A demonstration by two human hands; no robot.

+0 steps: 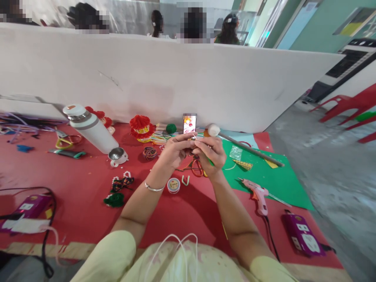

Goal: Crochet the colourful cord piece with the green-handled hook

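My left hand (pixel 176 150) and my right hand (pixel 214 152) meet above the red tabletop with their fingertips pinched together. Between them is something small, with a thin whitish bit showing; its kind is too small to tell. Behind the fingers, a phone (pixel 189 125) with a lit screen leans against the white board. Red-handled scissors (pixel 197 168) lie below my hands, partly covered. Nearer to me are a small round tub (pixel 173 185) with a printed lid and a pale green bent strip (pixel 185 180). A bundle of dark cord (pixel 149 153) lies left of my left hand.
On the left stand a white flask (pixel 94 131) and a steel cup (pixel 117 156). A pink glue gun (pixel 258 196) rests on green sheet (pixel 282 188), near a purple power box (pixel 304 235). A white board (pixel 176 78) borders the table's far side; people sit beyond it.
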